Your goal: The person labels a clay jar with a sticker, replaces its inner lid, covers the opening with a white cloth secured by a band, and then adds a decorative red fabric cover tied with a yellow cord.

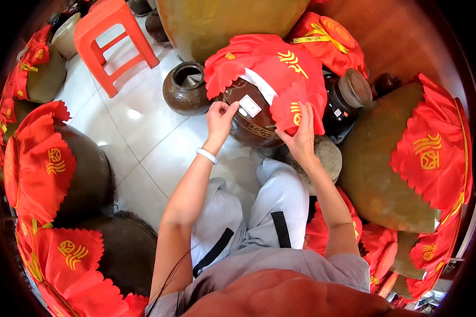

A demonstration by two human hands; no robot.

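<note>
In front of me stands a brown glazed jar (239,127) with a red scalloped cloth cover (272,50) draped over its top. A strip of white shows under the cover's near edge. My right hand (301,138) grips the hanging edge of the red cloth between thumb and fingers, at the jar's right side. On the jar's side sits a white label (249,106) with a red border. My left hand (220,122), a pale bangle (207,156) at its wrist, is closed with its fingertips beside that label. Whatever those fingers may pinch is too small to tell.
An open brown pot (184,95) stands left of the jar, a red plastic stool (113,39) beyond it. Big cloth-covered jars (84,164) line the left; another large jar (386,158) bulges at right. A black jar (336,105) and a round stone (325,161) stand close to my right arm.
</note>
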